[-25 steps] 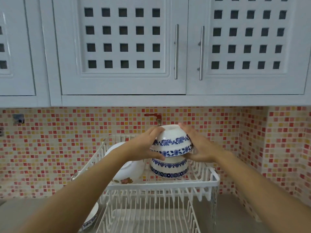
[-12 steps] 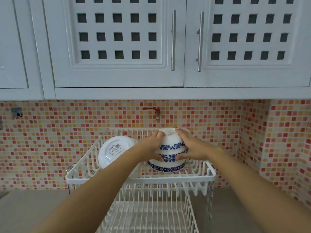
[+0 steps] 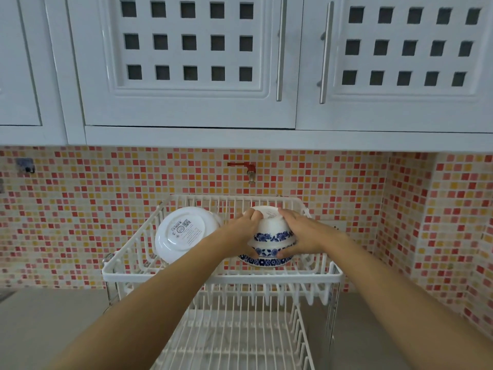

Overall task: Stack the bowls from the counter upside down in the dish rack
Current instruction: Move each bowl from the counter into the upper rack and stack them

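A white bowl with blue flower bands (image 3: 270,231) sits upside down on a second, matching bowl (image 3: 266,261) in the upper tier of the white dish rack (image 3: 221,276). My left hand (image 3: 241,233) grips the top bowl's left side and my right hand (image 3: 301,233) grips its right side. The two bowls are nested, and only the lower rim band of the bottom one shows. Left of them a larger white bowl (image 3: 182,233) leans upside down in the same tier, its labelled base facing me.
The rack's lower tier (image 3: 234,340) extends toward me between my forearms. Grey counter (image 3: 48,321) lies on both sides of the rack. A red tap (image 3: 244,166) sticks out of the mosaic wall above the rack. White cabinets (image 3: 186,62) hang overhead.
Both hands lowered the top bowl onto the bowl beneath it, closing the gap between them. The camera view tilted down slightly.
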Demonstrator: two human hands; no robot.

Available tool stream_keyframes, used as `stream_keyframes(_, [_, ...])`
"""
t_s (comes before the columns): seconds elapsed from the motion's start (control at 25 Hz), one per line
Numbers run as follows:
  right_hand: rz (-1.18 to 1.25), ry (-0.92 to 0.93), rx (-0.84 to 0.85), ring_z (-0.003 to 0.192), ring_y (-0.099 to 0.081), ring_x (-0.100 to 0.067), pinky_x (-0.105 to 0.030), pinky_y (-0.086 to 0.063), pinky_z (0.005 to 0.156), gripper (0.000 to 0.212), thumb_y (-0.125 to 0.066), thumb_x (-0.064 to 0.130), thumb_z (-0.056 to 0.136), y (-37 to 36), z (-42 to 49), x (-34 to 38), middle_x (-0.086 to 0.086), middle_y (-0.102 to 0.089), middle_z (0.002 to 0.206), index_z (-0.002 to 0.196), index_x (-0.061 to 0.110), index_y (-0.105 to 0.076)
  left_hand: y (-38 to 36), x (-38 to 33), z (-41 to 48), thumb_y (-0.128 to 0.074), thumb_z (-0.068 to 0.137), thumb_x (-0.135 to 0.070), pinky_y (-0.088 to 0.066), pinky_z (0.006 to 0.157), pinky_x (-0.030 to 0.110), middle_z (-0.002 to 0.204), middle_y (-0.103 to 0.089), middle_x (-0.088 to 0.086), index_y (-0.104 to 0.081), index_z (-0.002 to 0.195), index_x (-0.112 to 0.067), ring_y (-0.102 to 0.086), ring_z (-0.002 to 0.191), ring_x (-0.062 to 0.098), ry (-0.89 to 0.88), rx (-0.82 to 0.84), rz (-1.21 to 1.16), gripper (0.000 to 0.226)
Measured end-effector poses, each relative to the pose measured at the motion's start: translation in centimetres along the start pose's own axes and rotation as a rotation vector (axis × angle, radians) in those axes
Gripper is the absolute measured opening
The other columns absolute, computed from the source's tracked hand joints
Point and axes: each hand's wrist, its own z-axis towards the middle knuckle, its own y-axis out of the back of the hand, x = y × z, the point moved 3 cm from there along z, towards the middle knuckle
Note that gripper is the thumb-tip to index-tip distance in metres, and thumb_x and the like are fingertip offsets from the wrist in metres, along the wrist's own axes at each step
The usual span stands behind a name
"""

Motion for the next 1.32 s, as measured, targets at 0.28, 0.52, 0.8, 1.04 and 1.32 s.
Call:
stream_keyframes(0.28, [-0.001,-0.025,0.01,0.138,-0.028,-0.021,-0.04,-0.035,0.109,0.122,-0.074,0.063,0.061,0.1,-0.1,0.3,0.003,-0.01,0.158,0.149,0.022,0.0,0.3,-0.4,-0.3,-0.082,0.063,-0.031,-0.045,0.095,0.041,0.13,-0.035,0.009,-0.027,0.132,-0.011,-0.044,0.115,0.029,-0.001,0.018,0.019,0.09])
stream_keyframes(0.52, [0.014,-0.031,-0.038,0.146,-0.002,-0.016,-0.042,-0.016,0.116,0.106,-0.044,0.077,0.074,1.7,-0.3,2.4,0.003,0.011,0.158,0.15,0.02,0.004,4.3,0.3,-1.4,-0.057,0.089,-0.029,-0.024,0.113,0.039,0.156,-0.012,0.007,-0.008,0.148,-0.013,-0.022,0.141,0.027,0.005,-0.126,-0.075,0.078])
stream_keyframes(0.8, [-0.001,0.141,-0.297,0.146,-0.006,-0.018,-0.039,-0.011,0.116,0.077,-0.021,0.062,0.092,4.6,4.8,15.2,-0.003,-0.002,0.159,0.15,0.014,-0.003,11.1,10.5,-7.7,-0.026,0.101,-0.03,-0.025,0.112,0.038,0.153,-0.024,0.013,-0.018,0.146,-0.007,-0.026,0.14,0.028,0.217,-0.323,-0.011,0.051])
stream_keyframes(1.04, [0.094,0.16,-0.289,0.145,-0.011,-0.026,-0.04,-0.015,0.116,0.068,-0.025,0.049,0.098,2.4,12.4,30.6,-0.012,-0.009,0.158,0.149,0.006,-0.008,12.3,23.7,-16.4,-0.026,0.1,-0.034,-0.025,0.112,0.043,0.153,-0.025,0.015,-0.02,0.145,-0.006,-0.027,0.139,0.031,0.446,-0.279,0.004,0.054])
stream_keyframes(1.32, [0.199,-0.032,-0.194,0.142,-0.019,-0.029,-0.041,-0.025,0.113,0.062,-0.035,0.035,0.099,-5.2,19.1,40.1,-0.012,-0.014,0.157,0.148,0.007,-0.011,8.5,34.8,-22.6,-0.025,0.101,-0.031,-0.023,0.112,0.043,0.153,-0.023,0.017,-0.022,0.145,-0.004,-0.023,0.14,0.033,0.587,-0.073,0.047,0.052])
